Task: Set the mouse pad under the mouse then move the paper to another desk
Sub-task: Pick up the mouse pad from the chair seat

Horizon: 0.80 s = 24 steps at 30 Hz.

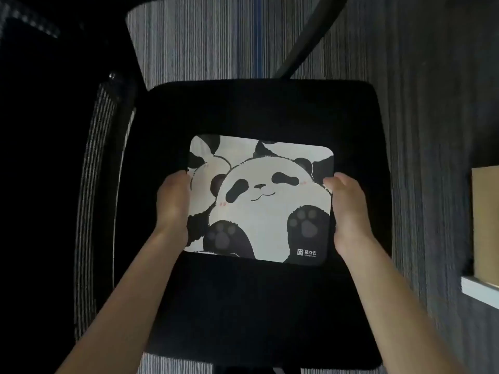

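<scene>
A white mouse pad point(264, 209) printed with black-and-white pandas is over the black seat of an office chair point(256, 112). My left hand point(174, 203) grips its left edge, thumb on top. My right hand point(348, 209) grips its right edge the same way. The pad lies flat between both hands, print side up. I cannot tell whether it rests on the seat or is lifted just above it. No mouse and no paper are in view.
The chair's mesh backrest point(91, 190) curves along the left side. Striped grey carpet point(216, 41) lies beyond and around the chair. At the right edge stand a brown cardboard box point(486, 225) and a white ledge point(478, 290).
</scene>
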Available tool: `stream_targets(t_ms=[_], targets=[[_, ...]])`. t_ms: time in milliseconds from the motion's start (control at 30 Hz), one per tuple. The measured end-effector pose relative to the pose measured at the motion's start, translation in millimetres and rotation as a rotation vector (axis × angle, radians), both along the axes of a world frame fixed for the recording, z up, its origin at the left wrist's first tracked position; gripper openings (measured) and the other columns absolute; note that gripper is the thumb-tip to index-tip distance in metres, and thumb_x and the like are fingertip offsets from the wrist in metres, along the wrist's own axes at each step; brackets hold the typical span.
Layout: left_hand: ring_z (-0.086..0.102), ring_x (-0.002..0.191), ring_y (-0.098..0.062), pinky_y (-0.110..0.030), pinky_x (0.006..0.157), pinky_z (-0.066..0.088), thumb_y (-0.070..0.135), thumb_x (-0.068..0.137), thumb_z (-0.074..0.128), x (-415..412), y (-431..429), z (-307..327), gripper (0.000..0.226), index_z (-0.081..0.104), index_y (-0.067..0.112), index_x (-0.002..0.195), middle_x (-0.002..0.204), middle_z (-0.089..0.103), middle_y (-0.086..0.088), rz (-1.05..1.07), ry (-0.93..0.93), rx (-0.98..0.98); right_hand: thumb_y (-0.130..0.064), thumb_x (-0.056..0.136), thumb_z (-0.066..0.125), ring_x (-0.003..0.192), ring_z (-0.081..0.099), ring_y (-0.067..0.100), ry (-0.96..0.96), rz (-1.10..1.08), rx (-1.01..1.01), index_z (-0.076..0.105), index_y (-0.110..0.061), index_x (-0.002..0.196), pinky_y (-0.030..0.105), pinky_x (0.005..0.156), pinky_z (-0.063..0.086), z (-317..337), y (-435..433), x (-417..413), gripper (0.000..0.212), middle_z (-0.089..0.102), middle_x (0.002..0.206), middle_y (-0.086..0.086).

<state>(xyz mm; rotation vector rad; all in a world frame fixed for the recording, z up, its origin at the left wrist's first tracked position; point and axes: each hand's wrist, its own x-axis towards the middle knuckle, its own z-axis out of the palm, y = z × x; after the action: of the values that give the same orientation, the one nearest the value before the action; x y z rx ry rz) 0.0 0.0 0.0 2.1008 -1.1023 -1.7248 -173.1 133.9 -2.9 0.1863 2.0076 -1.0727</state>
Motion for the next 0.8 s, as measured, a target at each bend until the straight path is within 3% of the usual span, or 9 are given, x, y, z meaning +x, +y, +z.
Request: stream_targets(t_ms=[67,133,267,333,400,500,633,700,800], targets=[[0.052,0.08,-0.024,-0.035,0.073,0.041,0.024,0.071,0.039,2,0,-10,0.017,0.053,0.019,0.063,0.084,0.057,-0.008,-0.041,-0.059,-0.062,-0.037,0.065,0.05,0.098,0.047,0.023,0.014,-0.009,-0.003,0.053,-0.027,0.092,0.033,0.073,0.043,-2,1,2,0.03,0.046,0.11,0.005],[0.054,0.081,-0.023,-0.034,0.074,0.041,0.018,0.077,0.04,4,3,-17,0.019,0.058,0.02,0.07,0.082,0.059,-0.005,-0.034,-0.082,-0.072,-0.04,0.06,0.049,0.092,0.041,0.021,-0.007,-0.017,0.022,0.042,-0.034,0.072,0.029,0.061,0.036,-2,2,6,0.015,0.042,0.104,0.005],[0.059,0.101,-0.024,-0.036,0.091,0.047,0.012,0.084,0.043,2,3,-16,0.032,0.06,0.017,0.111,0.106,0.064,-0.005,0.049,-0.098,-0.108,-0.03,0.062,0.05,0.087,0.048,0.027,0.0,-0.021,0.041,0.048,-0.027,0.071,0.03,0.061,0.04,2,7,8,0.01,0.053,0.094,0.009],[0.061,0.099,-0.024,-0.033,0.087,0.05,0.005,0.085,0.043,3,0,-16,0.033,0.06,0.013,0.112,0.107,0.064,-0.007,0.112,-0.077,-0.118,-0.017,0.074,0.051,0.099,0.054,0.045,0.027,-0.011,0.042,0.061,-0.004,0.096,0.049,0.082,0.049,3,10,6,0.028,0.061,0.104,0.026],[0.061,0.093,-0.022,-0.03,0.08,0.05,0.001,0.084,0.043,3,0,-11,0.03,0.063,0.016,0.1,0.098,0.065,-0.006,0.108,-0.076,-0.13,-0.007,0.081,0.048,0.104,0.057,0.036,0.028,-0.016,0.056,0.053,-0.004,0.116,0.046,0.095,0.045,1,14,3,0.036,0.061,0.117,0.022],[0.06,0.092,-0.021,-0.034,0.087,0.05,0.004,0.083,0.047,5,2,-11,0.026,0.062,0.022,0.093,0.098,0.065,-0.006,0.063,-0.089,-0.158,-0.004,0.082,0.047,0.095,0.056,0.018,0.044,-0.037,0.033,0.049,-0.019,0.119,0.031,0.083,0.043,-1,18,3,0.04,0.06,0.111,0.004],[0.062,0.095,-0.021,-0.035,0.089,0.049,0.011,0.082,0.053,12,4,-16,0.025,0.064,0.029,0.096,0.089,0.065,0.0,-0.009,-0.102,-0.181,-0.008,0.083,0.05,0.094,0.059,0.022,0.089,-0.049,0.041,0.052,-0.016,0.115,0.04,0.086,0.047,-3,19,9,0.033,0.06,0.094,0.001],[0.062,0.096,-0.018,-0.032,0.09,0.048,0.013,0.082,0.054,14,5,-18,0.031,0.064,0.028,0.107,0.089,0.065,0.003,-0.038,-0.11,-0.196,-0.012,0.082,0.051,0.086,0.06,0.028,0.114,-0.069,0.026,0.06,-0.007,0.1,0.044,0.083,0.049,-7,18,11,0.021,0.066,0.092,0.015],[0.058,0.08,-0.005,-0.012,0.072,0.044,0.007,0.083,0.053,12,7,-11,0.036,0.063,0.023,0.114,0.083,0.061,0.008,-0.004,-0.101,-0.229,-0.016,0.077,0.05,0.07,0.048,0.025,0.133,-0.065,0.019,0.055,0.006,0.081,0.038,0.068,0.042,-3,18,14,0.023,0.058,0.082,0.031]])
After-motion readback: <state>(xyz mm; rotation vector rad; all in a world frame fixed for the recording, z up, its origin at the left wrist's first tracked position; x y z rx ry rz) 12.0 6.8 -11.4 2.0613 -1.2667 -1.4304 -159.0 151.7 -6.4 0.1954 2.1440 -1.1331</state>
